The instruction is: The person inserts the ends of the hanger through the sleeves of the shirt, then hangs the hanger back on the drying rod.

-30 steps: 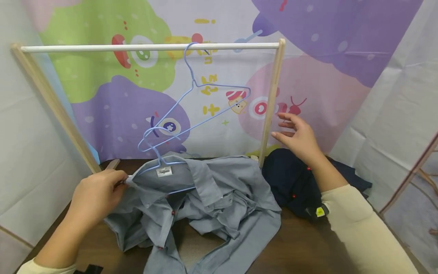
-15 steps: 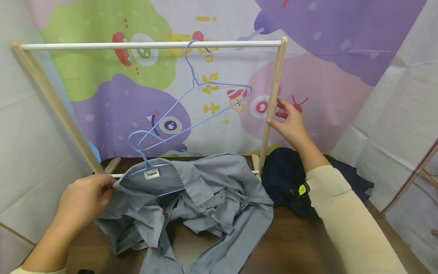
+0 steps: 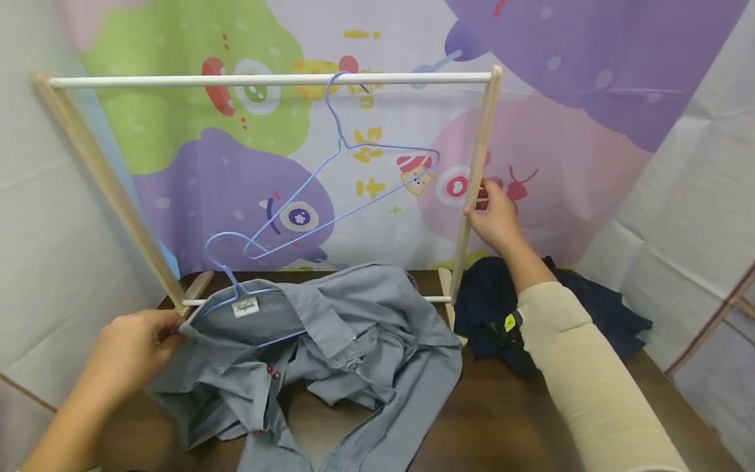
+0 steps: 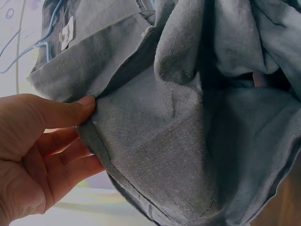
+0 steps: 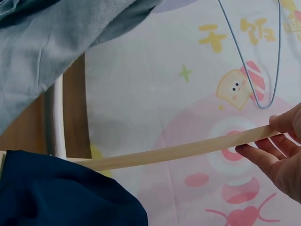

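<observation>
A grey-blue button shirt (image 3: 439,354) lies bunched before the rack, with a blue wire hanger (image 3: 229,272) inside its neck and the hook standing up past the collar. My left hand (image 3: 126,351) pinches the shirt's left shoulder edge; in the left wrist view the thumb lies on the cloth (image 4: 146,136) just below the collar. My right hand (image 3: 497,216) holds the right wooden post (image 3: 483,144) of the clothes rack between thumb and fingers, as the right wrist view also shows. A second blue hanger (image 3: 341,139), bare, hangs from the rack's white top bar (image 3: 206,80).
A dark navy garment (image 3: 607,314) lies crumpled on the brown table (image 3: 507,419), right of the rack and partly behind my right forearm. The rack's lower white bar (image 3: 438,299) runs behind the shirt. A cartoon-printed cloth (image 3: 377,216) covers the back.
My left hand has drawn the shirt and its hanger left and slightly down. My right hand has moved from beside the rack's right post to grip it.
</observation>
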Tool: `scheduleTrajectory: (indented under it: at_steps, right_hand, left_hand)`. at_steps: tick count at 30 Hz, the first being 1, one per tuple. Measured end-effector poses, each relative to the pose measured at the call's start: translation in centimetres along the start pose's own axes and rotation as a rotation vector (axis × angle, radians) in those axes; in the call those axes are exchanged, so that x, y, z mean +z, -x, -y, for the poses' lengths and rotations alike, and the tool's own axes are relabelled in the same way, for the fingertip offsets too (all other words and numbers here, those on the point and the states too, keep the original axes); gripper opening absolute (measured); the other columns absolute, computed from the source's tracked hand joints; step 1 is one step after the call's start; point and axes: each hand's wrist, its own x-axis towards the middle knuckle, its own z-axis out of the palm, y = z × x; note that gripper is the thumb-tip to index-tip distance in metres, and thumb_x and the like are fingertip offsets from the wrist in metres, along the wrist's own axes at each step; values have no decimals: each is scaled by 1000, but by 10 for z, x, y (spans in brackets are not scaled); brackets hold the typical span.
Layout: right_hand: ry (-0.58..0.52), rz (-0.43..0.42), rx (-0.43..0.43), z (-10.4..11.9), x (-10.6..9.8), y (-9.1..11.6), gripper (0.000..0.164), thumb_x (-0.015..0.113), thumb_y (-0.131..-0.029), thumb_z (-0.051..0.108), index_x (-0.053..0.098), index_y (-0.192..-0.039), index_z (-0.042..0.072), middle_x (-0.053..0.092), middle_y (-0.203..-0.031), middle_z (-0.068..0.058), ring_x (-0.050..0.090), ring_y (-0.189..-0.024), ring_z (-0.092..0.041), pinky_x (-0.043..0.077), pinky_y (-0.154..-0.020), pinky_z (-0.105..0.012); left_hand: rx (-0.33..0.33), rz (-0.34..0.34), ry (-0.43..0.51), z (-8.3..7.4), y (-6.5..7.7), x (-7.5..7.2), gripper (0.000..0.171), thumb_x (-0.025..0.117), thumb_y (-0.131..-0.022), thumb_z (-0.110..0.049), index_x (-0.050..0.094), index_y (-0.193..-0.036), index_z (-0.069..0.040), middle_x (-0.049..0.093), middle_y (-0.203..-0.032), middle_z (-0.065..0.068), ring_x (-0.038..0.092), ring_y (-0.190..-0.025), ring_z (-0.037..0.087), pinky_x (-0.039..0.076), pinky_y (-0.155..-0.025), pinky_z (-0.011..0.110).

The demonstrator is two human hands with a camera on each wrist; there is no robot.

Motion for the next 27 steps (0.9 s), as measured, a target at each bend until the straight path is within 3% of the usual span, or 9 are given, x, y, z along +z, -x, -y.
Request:
scheduleTrajectory:
  at_steps: [8,18,27]
  right_hand:
    - [51,52,-7,0,-3,1,52,58,-94,4,37,-141,-4,51,-127,-25,54,-115,-39,49,-92,-51]
    - [57,86,10,-2,-6,1,54,59,-94,4,35,-142,-4,49,-128,-24,53,-116,-38,49,-92,-52]
    - [74,91,-10,-3,-4,-1,54,60,-94,5,35,-141,-3,50,-127,-24,53,-116,-38,49,-92,-53]
  left_hand:
    - [-10,3,-8,14,5,1,22,78,-66,1,64,-68,-16,47,-57,-8,40,-52,14,32,-46,36]
    - [-41,33,-9,34,6,4,15,79,-67,-3,69,-71,-13,57,-59,-5,46,-52,16,36,-47,41]
    - [-77,36,-48,47,1,3,22,78,-69,-5,59,-64,-14,51,-55,-1,43,-49,19,32,-45,41]
